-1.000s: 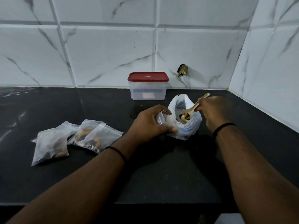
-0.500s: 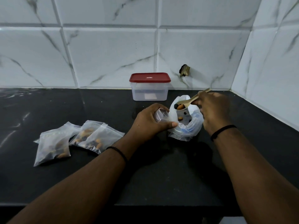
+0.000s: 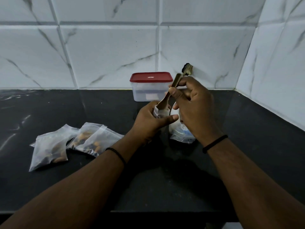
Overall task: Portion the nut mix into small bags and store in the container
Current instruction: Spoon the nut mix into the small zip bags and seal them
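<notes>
Lifted from the big nut bag [image 3: 181, 134] on the table [image 3: 99, 113], my right hand [image 3: 194, 106] pinches the spoon [image 3: 166, 96], bowl tipped into the small bag [image 3: 160, 113] my left hand [image 3: 148, 123] grips; mouth should stay wide.

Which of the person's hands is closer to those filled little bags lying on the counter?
Left. The left hand sits just right of the filled bags; the right hand is farther right.
</notes>
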A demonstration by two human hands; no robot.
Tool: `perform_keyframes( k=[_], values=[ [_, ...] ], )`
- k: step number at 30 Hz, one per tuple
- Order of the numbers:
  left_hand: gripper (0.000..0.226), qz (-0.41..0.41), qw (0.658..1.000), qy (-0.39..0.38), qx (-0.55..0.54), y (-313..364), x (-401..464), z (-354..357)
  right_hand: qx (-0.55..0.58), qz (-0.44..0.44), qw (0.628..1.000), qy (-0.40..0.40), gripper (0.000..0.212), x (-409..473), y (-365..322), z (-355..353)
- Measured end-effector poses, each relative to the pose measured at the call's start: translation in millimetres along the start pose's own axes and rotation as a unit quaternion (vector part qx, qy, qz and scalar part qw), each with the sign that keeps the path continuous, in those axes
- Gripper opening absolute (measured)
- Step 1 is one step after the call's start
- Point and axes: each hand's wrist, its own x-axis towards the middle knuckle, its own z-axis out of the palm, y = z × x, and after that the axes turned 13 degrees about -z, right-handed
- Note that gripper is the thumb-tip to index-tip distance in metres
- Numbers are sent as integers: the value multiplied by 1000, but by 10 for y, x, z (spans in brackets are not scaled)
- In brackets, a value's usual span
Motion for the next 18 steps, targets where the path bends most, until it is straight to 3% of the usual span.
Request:
perform_keyframes(
  k=[4, 8, 11, 14, 18],
  values=[
    [41, -6, 1000, -10, -7, 6, -29, 1, 35, 38, 995, 84, 10, 63, 33, -114],
    [39, -1, 1000, -1, 13, -6, -20, -12, 53, 205, 961, 177, 17, 108, 336, -194],
    [40, -5, 1000, 3, 28, -3, -10, -26, 42, 286, 936, 199, 17, 110, 561, -283],
    [39, -13, 999, 10, 33, 14, -5, -33, -45, 263, 946, 187, 19, 97, 701, -332],
    [36, -31, 999, 9, 3, 27, -23, -42, -152, 191, 966, 87, 18, 47, 728, -306]
  ],
)
